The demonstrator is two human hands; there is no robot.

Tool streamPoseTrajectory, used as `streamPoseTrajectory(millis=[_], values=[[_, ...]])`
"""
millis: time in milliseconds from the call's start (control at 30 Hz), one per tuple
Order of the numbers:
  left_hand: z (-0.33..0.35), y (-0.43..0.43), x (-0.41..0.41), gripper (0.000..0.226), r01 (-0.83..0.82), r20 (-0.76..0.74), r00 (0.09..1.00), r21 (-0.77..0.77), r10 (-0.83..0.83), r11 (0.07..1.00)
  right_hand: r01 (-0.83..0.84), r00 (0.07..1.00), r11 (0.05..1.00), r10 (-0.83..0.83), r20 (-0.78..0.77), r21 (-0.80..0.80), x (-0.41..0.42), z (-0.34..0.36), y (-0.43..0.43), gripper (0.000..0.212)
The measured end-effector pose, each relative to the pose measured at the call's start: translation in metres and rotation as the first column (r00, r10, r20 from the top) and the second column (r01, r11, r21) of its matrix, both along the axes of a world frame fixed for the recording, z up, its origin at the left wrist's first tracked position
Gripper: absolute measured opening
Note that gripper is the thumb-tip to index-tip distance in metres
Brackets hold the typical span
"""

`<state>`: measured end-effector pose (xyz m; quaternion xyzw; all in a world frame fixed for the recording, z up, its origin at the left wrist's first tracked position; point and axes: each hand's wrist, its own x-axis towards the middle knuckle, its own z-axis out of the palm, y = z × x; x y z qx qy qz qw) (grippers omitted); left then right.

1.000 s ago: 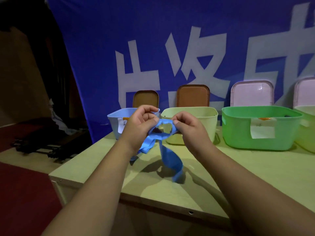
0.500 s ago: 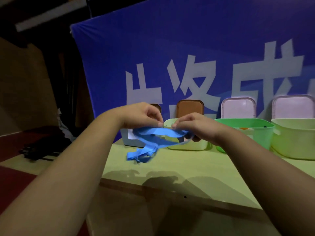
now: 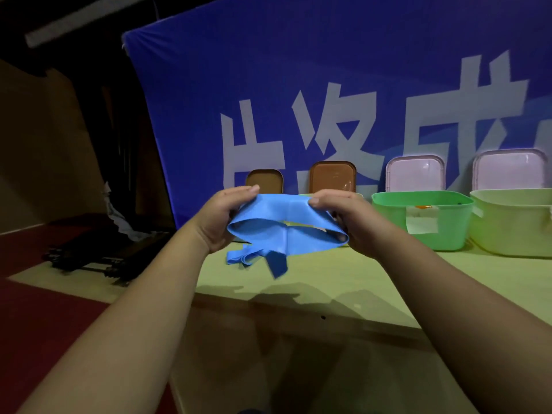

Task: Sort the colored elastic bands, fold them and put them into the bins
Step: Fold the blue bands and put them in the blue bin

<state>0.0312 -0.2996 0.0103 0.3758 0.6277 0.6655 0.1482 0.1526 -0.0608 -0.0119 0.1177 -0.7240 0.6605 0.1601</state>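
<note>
fingers (image 3: 240, 193) of the left hand (image 3: 218, 219) and right hand (image 3: 355, 219) pinch the blue band (image 3: 283, 231) at its two ends, above the desk (image 3: 388, 288) (loose tails dangling). folding looks half done; dropping it into one of the bins (image 3: 385, 201) is left.

Dim scene, soft blur, wide-angle edge distortion, dark left.

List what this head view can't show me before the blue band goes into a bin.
All head view.
- Green bin: its near wall hides the contents; only an orange bit shows by the rim.
- Its paper label: too blurred to read.
- Pale bin, far right: cut off by the frame edge.
- Whatever stands behind the blue band: covered by it, the left hand and the right hand.
- Band's hanging tail: motion-blurred.
</note>
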Motion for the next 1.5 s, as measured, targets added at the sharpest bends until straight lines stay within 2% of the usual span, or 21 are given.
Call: streamPoseTrajectory(millis=[67,133,200,267,333,400,433,467,533,633,733,833,867,967,1067,1367,1500], values=[[-0.009,0.004,0.003,0.025,0.054,0.061,0.996,0.085,-0.059,0.995,0.059,0.998,0.998,-0.059,0.019,0.022,-0.002,-0.006,0.003,0.029],[-0.015,0.005,0.003,0.02,0.08,0.082,0.993,0.109,-0.089,0.991,0.091,0.993,0.978,-0.103,0.051,0.19,-0.001,-0.01,0.01,0.017],[-0.019,0.004,-0.001,0.018,0.062,-0.004,0.998,-0.011,-0.062,0.998,0.111,0.985,0.937,-0.149,0.092,0.332,0.0,-0.013,0.014,0.018],[-0.021,0.001,-0.011,0.016,-0.077,-0.169,0.985,-0.266,0.032,0.961,0.167,0.967,0.889,-0.233,0.106,0.427,0.0,-0.015,0.017,0.019],[-0.018,-0.004,-0.018,0.016,-0.218,-0.353,0.936,-0.542,0.016,0.811,0.169,0.943,0.77,-0.308,0.127,0.616,0.002,-0.015,0.023,0.025],[-0.016,-0.007,-0.02,0.032,-0.315,-0.467,0.878,-0.73,-0.106,0.606,0.07,0.92,0.683,-0.327,0.218,0.727,0.006,-0.016,0.026,0.029],[-0.016,-0.007,-0.019,0.041,-0.355,-0.491,0.861,-0.768,-0.133,0.533,0.042,0.911,0.688,-0.324,0.256,0.724,0.008,-0.017,0.028,0.03],[-0.016,-0.006,-0.017,0.047,-0.38,-0.503,0.854,-0.778,-0.134,0.5,0.042,0.91,0.729,-0.31,0.275,0.683,0.009,-0.019,0.031,0.03],[-0.018,-0.005,-0.018,0.051,-0.39,-0.516,0.848,-0.76,-0.119,0.52,0.083,0.931,0.836,-0.259,0.256,0.543,0.008,-0.024,0.034,0.026],[-0.02,-0.007,-0.02,0.051,-0.33,-0.485,0.869,-0.713,-0.095,0.618,0.104,0.967,0.941,-0.172,0.188,0.322,0.004,-0.029,0.033,0.017],[-0.023,-0.006,-0.019,0.038,-0.37,-0.534,0.842,-0.684,-0.084,0.629,0.026,0.99,0.987,-0.047,0.134,0.157,0.001,-0.026,0.022,0.016],[-0.021,0.004,-0.008,0.016,-0.467,-0.627,0.779,-0.573,0.007,0.673,-0.013,0.997,1.0,0.014,0.082,-0.008,-0.001,-0.015,0.004,0.017],[-0.018,0.008,-0.004,0.015,-0.462,-0.605,0.794,-0.528,0.067,0.712,0.008,0.998,1.0,-0.008,0.062,-0.009,-0.001,-0.012,-0.002,0.018],[-0.001,0.015,0.013,0.026,-0.352,-0.341,0.914,-0.406,0.218,0.843,0.119,0.993,0.992,-0.119,0.01,0.044,-0.005,-0.007,-0.014,0.014],[0.016,0.016,0.028,0.038,-0.31,-0.237,0.942,-0.348,0.237,0.885,0.2,0.979,0.979,-0.199,-0.038,0.044,-0.01,-0.008,-0.019,0.015],[0.045,0.012,0.042,0.009,-0.411,-0.401,0.871,-0.283,0.283,0.866,0.282,0.958,0.959,-0.282,-0.054,-0.001,-0.013,-0.009,-0.033,0.02],[0.061,0.014,0.047,0.007,-0.5,-0.542,0.775,-0.214,0.324,0.839,0.293,0.956,0.956,-0.293,-0.016,-0.001,-0.017,-0.016,-0.041,0.024]])
